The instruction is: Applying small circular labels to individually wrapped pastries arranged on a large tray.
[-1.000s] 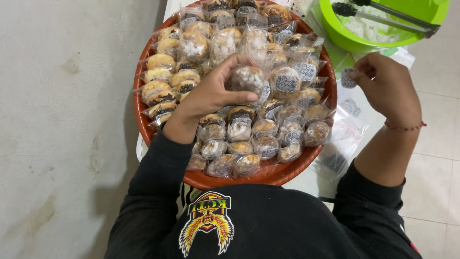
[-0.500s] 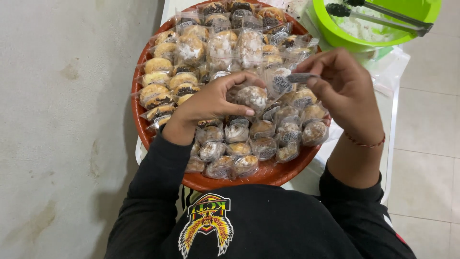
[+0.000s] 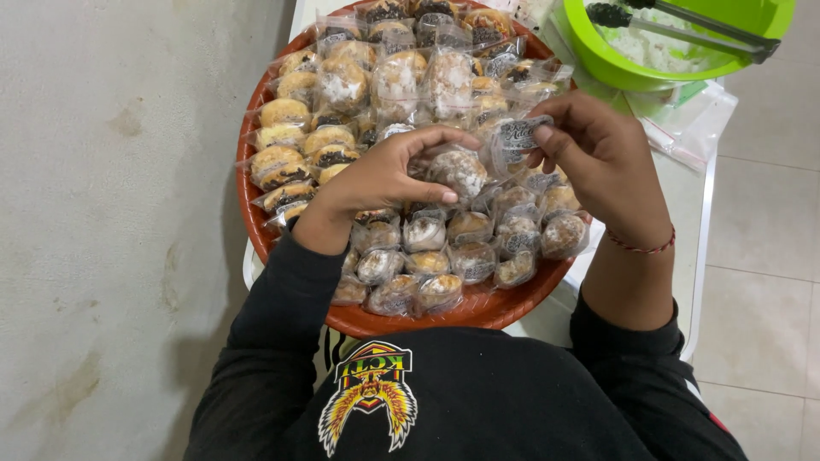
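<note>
A round red-orange tray [image 3: 256, 230] is piled with several small pastries in clear plastic wrappers. My left hand [image 3: 384, 175] holds one wrapped, sugar-dusted pastry [image 3: 459, 171] above the middle of the tray. My right hand [image 3: 598, 158] pinches the open end of that same clear bag [image 3: 517, 137], where a dark label sits, between thumb and fingers. Both hands hover close together over the pile.
A lime-green bowl [image 3: 598, 60] with white filling and metal tongs [image 3: 683, 26] stands at the upper right on a white table [image 3: 696, 222]. Clear plastic bags [image 3: 683, 128] lie beside it. A pale floor lies to the left and tiles to the right.
My right hand has come in from the right side of the tray to the bag's open end. The left hand has kept the pastry over the tray's middle.
</note>
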